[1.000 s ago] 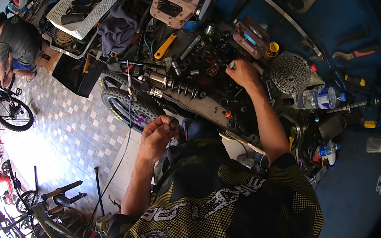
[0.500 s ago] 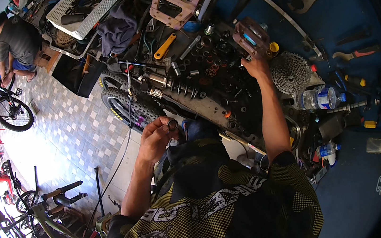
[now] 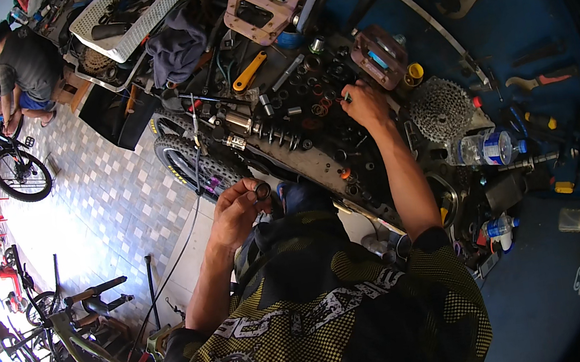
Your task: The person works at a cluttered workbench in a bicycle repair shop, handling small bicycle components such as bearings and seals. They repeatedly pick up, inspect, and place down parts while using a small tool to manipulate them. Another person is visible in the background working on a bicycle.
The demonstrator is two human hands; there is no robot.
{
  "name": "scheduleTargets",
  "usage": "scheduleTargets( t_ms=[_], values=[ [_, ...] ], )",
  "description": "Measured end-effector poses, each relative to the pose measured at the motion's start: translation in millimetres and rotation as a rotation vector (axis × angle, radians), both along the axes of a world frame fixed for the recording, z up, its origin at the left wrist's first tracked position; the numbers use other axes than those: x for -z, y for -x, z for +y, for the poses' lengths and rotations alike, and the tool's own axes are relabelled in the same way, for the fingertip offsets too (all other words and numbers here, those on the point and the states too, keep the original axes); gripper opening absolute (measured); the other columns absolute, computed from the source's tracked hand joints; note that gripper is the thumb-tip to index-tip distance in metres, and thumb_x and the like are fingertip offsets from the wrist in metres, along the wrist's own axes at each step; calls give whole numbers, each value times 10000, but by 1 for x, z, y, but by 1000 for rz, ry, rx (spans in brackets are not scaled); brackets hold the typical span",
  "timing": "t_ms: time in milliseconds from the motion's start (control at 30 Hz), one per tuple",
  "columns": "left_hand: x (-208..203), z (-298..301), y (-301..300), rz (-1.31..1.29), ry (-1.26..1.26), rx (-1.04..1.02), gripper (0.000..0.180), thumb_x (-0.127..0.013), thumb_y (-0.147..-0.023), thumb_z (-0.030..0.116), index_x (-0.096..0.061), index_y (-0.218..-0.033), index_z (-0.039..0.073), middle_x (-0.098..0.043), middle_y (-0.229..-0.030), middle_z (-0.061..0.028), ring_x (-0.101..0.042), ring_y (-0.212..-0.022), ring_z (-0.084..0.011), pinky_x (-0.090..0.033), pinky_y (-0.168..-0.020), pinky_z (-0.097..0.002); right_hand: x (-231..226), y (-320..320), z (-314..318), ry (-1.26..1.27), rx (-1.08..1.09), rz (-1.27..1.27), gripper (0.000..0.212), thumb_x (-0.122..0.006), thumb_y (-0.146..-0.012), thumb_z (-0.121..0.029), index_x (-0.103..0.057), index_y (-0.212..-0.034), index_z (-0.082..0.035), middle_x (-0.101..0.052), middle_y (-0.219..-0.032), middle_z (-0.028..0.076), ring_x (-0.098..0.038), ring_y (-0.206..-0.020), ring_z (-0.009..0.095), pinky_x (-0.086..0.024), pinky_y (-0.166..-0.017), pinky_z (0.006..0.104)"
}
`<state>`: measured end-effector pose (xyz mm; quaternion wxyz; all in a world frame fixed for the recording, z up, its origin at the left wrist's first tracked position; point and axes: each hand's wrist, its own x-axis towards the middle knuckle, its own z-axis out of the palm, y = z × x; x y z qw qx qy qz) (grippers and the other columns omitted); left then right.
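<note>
My left hand (image 3: 232,217) is closed around a small dark ring-shaped part (image 3: 262,191), with its round opening showing, in front of my body. Over the loose small parts on the bench, my right hand (image 3: 369,107) has its fingers pinched together. Something small and dark shows at the fingertips, too small to name. Just beyond that hand lies a brownish pedal-like piece (image 3: 379,58) with a blue patch. To the hand's left are several reddish O-rings (image 3: 319,109) and dark rings. A coil-spring shock absorber (image 3: 273,134) lies between my two hands.
A bicycle cassette (image 3: 440,109) and a clear water bottle (image 3: 483,150) are at the right. Farther off lie a large pedal (image 3: 265,2), a yellow-handled tool (image 3: 249,72) and a white basket (image 3: 88,23). A tyre (image 3: 190,161) stands below the bench edge. Another person (image 3: 29,64) crouches by a bicycle.
My right hand has moved left, from beside the brownish pedal-like piece to over the small loose parts. My left hand stays in place with the ring-shaped part.
</note>
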<state>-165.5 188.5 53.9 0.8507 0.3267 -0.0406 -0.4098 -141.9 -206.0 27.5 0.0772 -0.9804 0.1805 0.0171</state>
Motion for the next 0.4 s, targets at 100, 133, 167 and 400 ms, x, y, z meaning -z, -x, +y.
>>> scheduleTargets(
  t_ms=[100,133,167,400],
  values=[
    [2,2,1,-2,-8,-22,190,-660,-960,190,-636,-1068,36,-645,-1024,-48,-620,-916,-197,-503,-816,-366,4,-4,6,50,-33,47,301,-768,-863,-253,-703,-1132,-133,-692,-1134,125,-679,-1071,353,-563,-884,472],
    [4,3,1,-3,-12,-32,200,-662,-954,196,-638,-1062,30,-650,-1020,-56,-625,-909,-211,-506,-810,-373,7,-6,7,69,-42,46,295,-766,-864,-243,-704,-1127,-124,-697,-1150,126,-677,-1086,351,-565,-892,464],
    [4,4,1,0,-18,-37,200,-663,-953,195,-640,-1063,29,-653,-1021,-58,-626,-909,-213,-507,-811,-374,12,-6,7,86,-50,48,290,-763,-864,-232,-704,-1122,-115,-703,-1167,128,-676,-1102,348,-567,-901,457],
    [7,8,1,-7,19,-22,192,-655,-976,179,-632,-1118,52,-655,-1047,-31,-621,-932,-184,-499,-824,-372,41,-14,-13,-124,8,52,262,-711,-869,-233,-678,-1080,-82,-704,-1221,177,-707,-1063,331,-580,-848,454]
  ],
)
